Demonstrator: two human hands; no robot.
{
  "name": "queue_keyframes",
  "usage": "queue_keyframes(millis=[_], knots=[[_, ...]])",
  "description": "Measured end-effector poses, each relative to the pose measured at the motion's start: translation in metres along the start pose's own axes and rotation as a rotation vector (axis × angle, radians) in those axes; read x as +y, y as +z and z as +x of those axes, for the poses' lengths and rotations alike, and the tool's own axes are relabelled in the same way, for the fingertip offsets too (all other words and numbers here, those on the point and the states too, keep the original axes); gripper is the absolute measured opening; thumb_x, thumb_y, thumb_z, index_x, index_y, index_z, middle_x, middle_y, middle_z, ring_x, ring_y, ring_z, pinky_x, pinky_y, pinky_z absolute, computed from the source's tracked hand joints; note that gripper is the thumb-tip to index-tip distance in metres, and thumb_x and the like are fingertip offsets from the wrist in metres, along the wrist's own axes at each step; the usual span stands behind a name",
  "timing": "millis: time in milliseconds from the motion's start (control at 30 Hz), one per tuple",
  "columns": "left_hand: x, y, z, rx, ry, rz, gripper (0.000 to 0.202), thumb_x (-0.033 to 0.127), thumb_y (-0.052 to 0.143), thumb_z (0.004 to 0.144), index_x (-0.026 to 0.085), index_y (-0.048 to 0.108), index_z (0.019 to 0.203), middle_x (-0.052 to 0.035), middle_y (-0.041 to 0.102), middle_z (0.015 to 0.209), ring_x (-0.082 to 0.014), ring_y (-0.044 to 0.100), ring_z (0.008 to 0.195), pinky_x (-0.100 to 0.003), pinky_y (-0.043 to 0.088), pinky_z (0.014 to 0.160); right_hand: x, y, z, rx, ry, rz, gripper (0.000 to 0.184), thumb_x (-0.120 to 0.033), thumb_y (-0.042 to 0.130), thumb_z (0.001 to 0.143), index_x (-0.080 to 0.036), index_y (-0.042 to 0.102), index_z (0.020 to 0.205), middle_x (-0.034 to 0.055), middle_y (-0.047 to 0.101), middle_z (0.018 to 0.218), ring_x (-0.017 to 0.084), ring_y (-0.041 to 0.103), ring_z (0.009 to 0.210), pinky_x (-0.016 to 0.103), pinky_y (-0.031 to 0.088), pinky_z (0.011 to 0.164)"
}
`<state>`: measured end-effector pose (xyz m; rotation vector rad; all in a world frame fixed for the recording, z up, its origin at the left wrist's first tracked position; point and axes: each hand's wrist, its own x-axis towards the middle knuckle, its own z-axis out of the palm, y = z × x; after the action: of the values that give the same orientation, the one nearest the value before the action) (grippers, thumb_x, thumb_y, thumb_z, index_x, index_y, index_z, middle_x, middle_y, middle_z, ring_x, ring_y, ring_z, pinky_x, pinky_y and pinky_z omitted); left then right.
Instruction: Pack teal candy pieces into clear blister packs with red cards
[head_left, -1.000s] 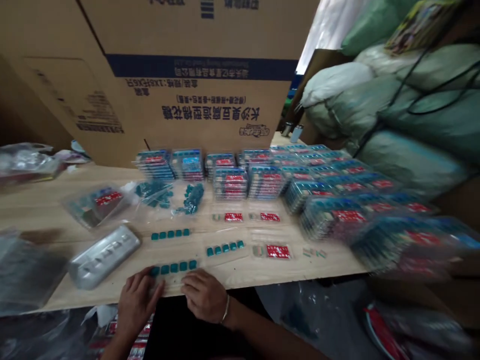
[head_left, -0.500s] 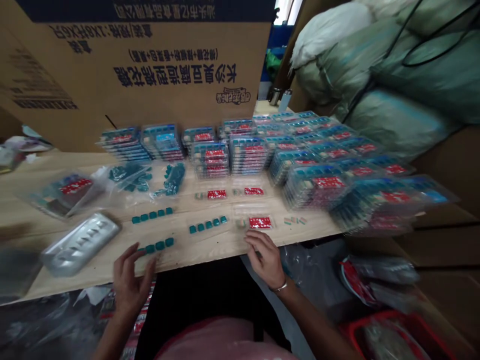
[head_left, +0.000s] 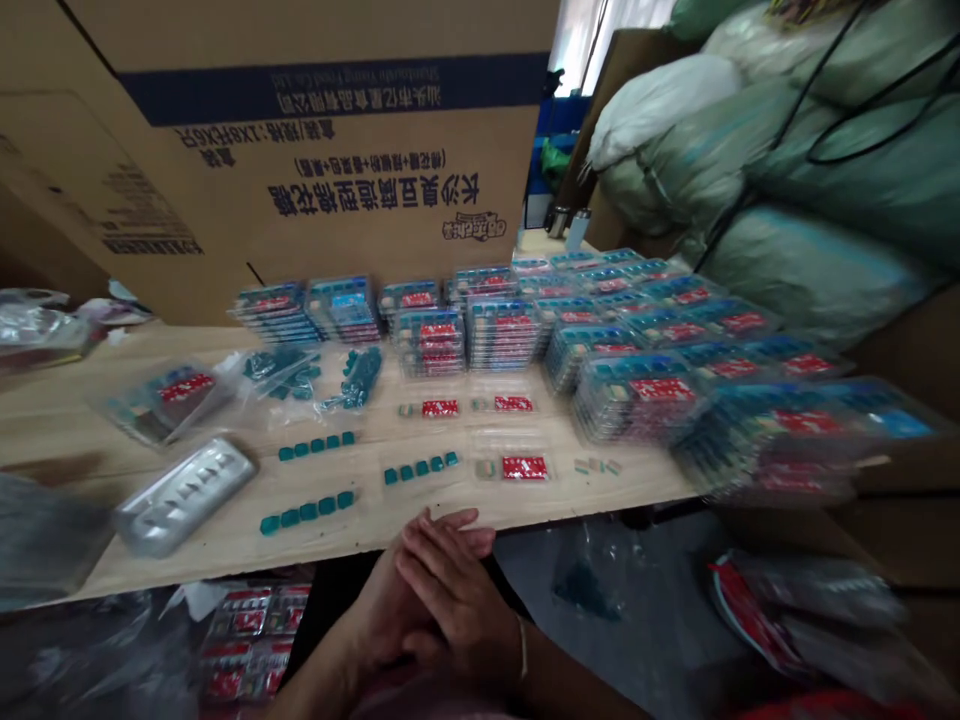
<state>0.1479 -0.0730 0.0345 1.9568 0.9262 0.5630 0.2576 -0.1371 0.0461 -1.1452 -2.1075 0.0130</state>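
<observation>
My left hand (head_left: 382, 595) and my right hand (head_left: 459, 590) meet over my lap, just below the table's front edge. The right hand lies across the left, its fingers stretched over the back of it. Left fingertips poke out beyond, also straight; no object shows in either hand. On the table ahead, teal blocks stand in three short rows: a front row (head_left: 307, 512), a back row (head_left: 316, 446) and a middle row (head_left: 421, 467). Right of them lies an unfolded clear plastic pack (head_left: 514, 462) with a red packet inside. Small pale-and-green strips (head_left: 598, 466) lie beside it.
Stacked filled packs (head_left: 634, 390) crowd the right and back of the table (head_left: 375, 540). A large carton (head_left: 337, 170) stands behind. At left are bagged teal blocks (head_left: 285, 372), a silver moulded tray (head_left: 184, 495) and a bagged pack (head_left: 161, 400). Sacks (head_left: 825, 230) pile up right.
My left hand has left the front row of teal blocks and moved right and down. My right hand has come left from near the clear pack, and both hands now touch. The view has shifted.
</observation>
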Motion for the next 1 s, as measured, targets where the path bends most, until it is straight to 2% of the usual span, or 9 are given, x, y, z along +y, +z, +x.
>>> queue_keyframes(millis=[67, 133, 200, 267, 367, 467, 667, 867, 1000], knots=[[-0.008, -0.008, -0.006, 0.013, -0.025, -0.027, 0.029, 0.024, 0.038, 0.091, 0.024, 0.065, 0.101, -0.0053, 0.071, 0.085, -0.0219, 0.067, 0.082, -0.038, 0.056, 0.071, 0.006, -0.006, -0.024, 0.042, 0.037, -0.028, 0.04, -0.035, 0.041, 0.092, -0.013, 0.053, 0.123, 0.0154, 0.056, 0.129, 0.026, 0.045, 0.126, 0.044, 0.043, 0.1], [-0.018, -0.018, -0.005, 0.129, -0.005, 0.084, 0.02, 0.026, 0.048, 0.085, 0.022, 0.065, 0.095, -0.0056, 0.069, 0.088, -0.0224, 0.066, 0.083, -0.039, 0.055, 0.074, 0.019, -0.018, -0.045, 0.089, 0.152, -0.076, 0.028, -0.021, 0.043, 0.09, -0.017, 0.06, 0.112, 0.0127, 0.063, 0.118, 0.022, 0.057, 0.11, 0.042, 0.048, 0.093], [-0.028, -0.024, 0.001, 0.274, 0.086, 0.282, 0.016, 0.026, 0.052, 0.082, 0.021, 0.064, 0.091, -0.0073, 0.067, 0.092, -0.0234, 0.063, 0.086, -0.041, 0.053, 0.079, 0.039, -0.029, -0.061, 0.146, 0.282, -0.14, 0.026, -0.014, 0.045, 0.088, -0.019, 0.063, 0.106, 0.0108, 0.065, 0.111, 0.021, 0.06, 0.101, 0.041, 0.05, 0.088], [-0.035, -0.026, 0.008, 0.326, 0.196, 0.47, 0.017, 0.025, 0.05, 0.084, 0.021, 0.063, 0.094, -0.0086, 0.066, 0.099, -0.0246, 0.06, 0.092, -0.043, 0.051, 0.082, 0.06, -0.038, -0.069, 0.193, 0.363, -0.203, 0.026, -0.013, 0.046, 0.087, -0.02, 0.064, 0.104, 0.0101, 0.066, 0.107, 0.022, 0.061, 0.099, 0.041, 0.05, 0.085], [-0.04, -0.021, 0.014, 0.264, 0.287, 0.675, 0.024, 0.025, 0.051, 0.085, 0.02, 0.059, 0.107, -0.0098, 0.065, 0.104, -0.0271, 0.057, 0.097, -0.044, 0.048, 0.081, 0.086, -0.044, -0.074, 0.221, 0.433, -0.307, 0.026, -0.015, 0.044, 0.088, -0.02, 0.064, 0.105, 0.0104, 0.066, 0.109, 0.023, 0.06, 0.101, 0.043, 0.049, 0.085], [-0.043, -0.016, 0.014, 0.212, 0.327, 0.784, 0.03, 0.026, 0.05, 0.086, 0.016, 0.056, 0.113, -0.0112, 0.064, 0.102, -0.0277, 0.057, 0.095, -0.043, 0.047, 0.081, 0.099, -0.044, -0.077, 0.161, 0.472, -0.381, 0.028, -0.018, 0.044, 0.089, -0.018, 0.062, 0.111, 0.0112, 0.063, 0.117, 0.025, 0.056, 0.109, 0.045, 0.047, 0.09], [-0.046, -0.018, 0.001, 0.18, 0.35, 0.749, 0.025, 0.028, 0.048, 0.088, 0.019, 0.056, 0.11, -0.0095, 0.062, 0.1, -0.0245, 0.057, 0.093, -0.04, 0.048, 0.08, 0.098, -0.039, -0.087, 0.112, 0.47, -0.377, 0.035, -0.022, 0.043, 0.091, -0.018, 0.054, 0.124, 0.0111, 0.061, 0.122, 0.024, 0.054, 0.113, 0.044, 0.045, 0.093], [-0.047, -0.021, -0.018, 0.176, 0.352, 0.693, 0.021, 0.028, 0.049, 0.088, 0.02, 0.057, 0.106, -0.008, 0.061, 0.097, -0.0227, 0.056, 0.089, -0.037, 0.048, 0.077, 0.097, -0.043, -0.09, 0.11, 0.439, -0.369, 0.034, -0.021, 0.044, 0.091, -0.02, 0.055, 0.124, 0.0096, 0.063, 0.119, 0.024, 0.056, 0.109, 0.043, 0.046, 0.091], [-0.048, -0.021, -0.019, 0.16, 0.349, 0.703, 0.021, 0.028, 0.051, 0.087, 0.02, 0.056, 0.106, -0.0081, 0.061, 0.098, -0.0232, 0.055, 0.09, -0.037, 0.048, 0.078, 0.098, -0.047, -0.092, 0.095, 0.425, -0.369, 0.032, -0.019, 0.045, 0.091, -0.018, 0.056, 0.121, 0.0103, 0.063, 0.119, 0.024, 0.056, 0.109, 0.042, 0.046, 0.09]])
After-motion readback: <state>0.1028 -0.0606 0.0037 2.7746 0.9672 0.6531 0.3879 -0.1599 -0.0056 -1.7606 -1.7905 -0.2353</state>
